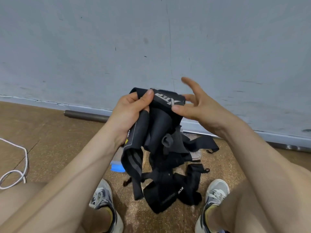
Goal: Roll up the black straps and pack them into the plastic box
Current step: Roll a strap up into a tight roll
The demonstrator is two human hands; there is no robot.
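Between the knees, above the floor, the left hand gripped a bundle of black straps, fingers curled round it and thumb pressed across the top. The right hand pinched the lettered end of one strap between thumb and a fingertip, its other fingers spread wide and blurred. Loose ends hung from the bundle down to a pile of more straps lying on the floor between two shoes. The box, clear with a blue edge, sat on the floor under the hanging straps, mostly hidden. A white cord lay at left, a pipe along the wall.
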